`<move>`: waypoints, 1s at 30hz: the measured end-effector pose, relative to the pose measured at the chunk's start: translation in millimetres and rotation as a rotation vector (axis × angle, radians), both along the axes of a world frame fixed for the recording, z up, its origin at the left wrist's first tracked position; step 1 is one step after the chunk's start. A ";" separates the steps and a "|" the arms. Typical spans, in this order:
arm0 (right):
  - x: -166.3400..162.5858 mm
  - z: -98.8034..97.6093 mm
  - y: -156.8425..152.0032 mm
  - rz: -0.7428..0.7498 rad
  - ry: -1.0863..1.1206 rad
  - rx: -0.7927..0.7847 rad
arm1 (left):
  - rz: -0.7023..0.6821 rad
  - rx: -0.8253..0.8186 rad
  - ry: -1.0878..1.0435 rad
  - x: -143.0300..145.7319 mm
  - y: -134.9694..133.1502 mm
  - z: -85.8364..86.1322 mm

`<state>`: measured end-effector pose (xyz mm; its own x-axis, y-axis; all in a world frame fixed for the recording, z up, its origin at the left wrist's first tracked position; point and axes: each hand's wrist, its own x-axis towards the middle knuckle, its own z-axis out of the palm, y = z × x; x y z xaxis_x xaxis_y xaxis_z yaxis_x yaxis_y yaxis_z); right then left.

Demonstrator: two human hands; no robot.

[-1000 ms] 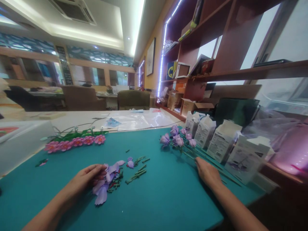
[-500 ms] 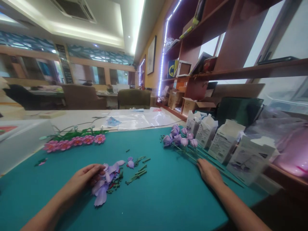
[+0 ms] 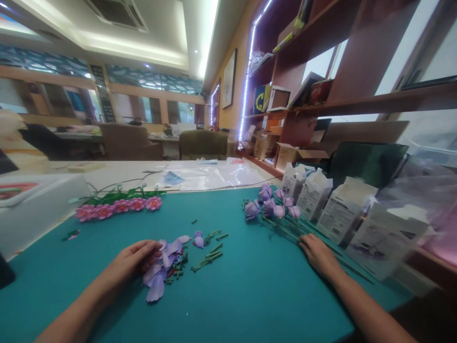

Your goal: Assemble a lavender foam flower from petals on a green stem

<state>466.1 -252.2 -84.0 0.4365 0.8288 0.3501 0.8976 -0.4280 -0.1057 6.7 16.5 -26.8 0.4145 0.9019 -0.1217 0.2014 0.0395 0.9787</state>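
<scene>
My left hand (image 3: 139,257) is at the left side of a pile of loose purple petals (image 3: 156,286), its fingers bent and closed on the edge of the pile; the fingertips are partly hidden. Small green pieces (image 3: 177,274) and a few red bits lie against the pile. To its right are a lone purple petal piece (image 3: 199,242) and several green stem pieces (image 3: 210,258). My right hand (image 3: 317,255) rests low on the mat, fingers curled over a long green flower stem (image 3: 285,230). Purple artificial flowers (image 3: 269,207) top the bunch of stems.
A row of pink artificial flowers (image 3: 121,206) lies at the back left of the teal mat (image 3: 250,295). Opened white cartons (image 3: 344,205) line the right edge. A white foam box (image 3: 43,205) stands at left, and plastic sheeting (image 3: 221,174) covers the table beyond.
The whole view has shifted slightly, so the mat's things appear farther right. Both hands keep their places at the petals and the stems.
</scene>
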 end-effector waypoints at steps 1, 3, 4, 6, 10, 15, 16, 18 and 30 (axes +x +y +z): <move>2.1 -2.7 -0.3 0.006 0.002 0.031 | 0.005 -0.017 -0.044 0.4 -1.5 0.2; 6.8 -8.7 0.3 0.004 0.002 0.067 | -0.008 -0.032 -0.075 1.0 -5.0 1.7; 9.5 -11.6 1.0 -0.004 -0.003 0.080 | -0.026 -0.033 -0.078 1.2 -6.8 2.8; 15.6 -16.6 2.5 -0.020 -0.012 0.086 | -0.052 -0.020 -0.088 1.3 -9.7 5.6; 24.7 -18.6 0.3 -0.007 -0.011 0.106 | -0.025 -0.006 -0.103 -1.0 -11.6 10.6; 5.2 8.1 0.8 0.027 -0.109 0.214 | 0.054 0.015 -0.099 -6.5 -6.3 20.4; -6.2 16.9 6.0 0.061 -0.088 0.238 | 0.054 0.040 -0.086 -6.5 -5.1 23.0; -36.9 34.0 23.7 0.148 -0.003 0.261 | 0.045 0.105 -0.026 -4.4 -3.8 28.0; -171.7 0.4 179.6 0.494 0.257 0.083 | -0.549 0.717 0.735 -3.1 -12.3 6.2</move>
<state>294.5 -72.6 -83.6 0.0828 0.9307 0.3564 0.9303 0.0561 -0.3625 3.6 4.3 -20.6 0.8121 0.5828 -0.0299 0.5482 -0.7443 0.3816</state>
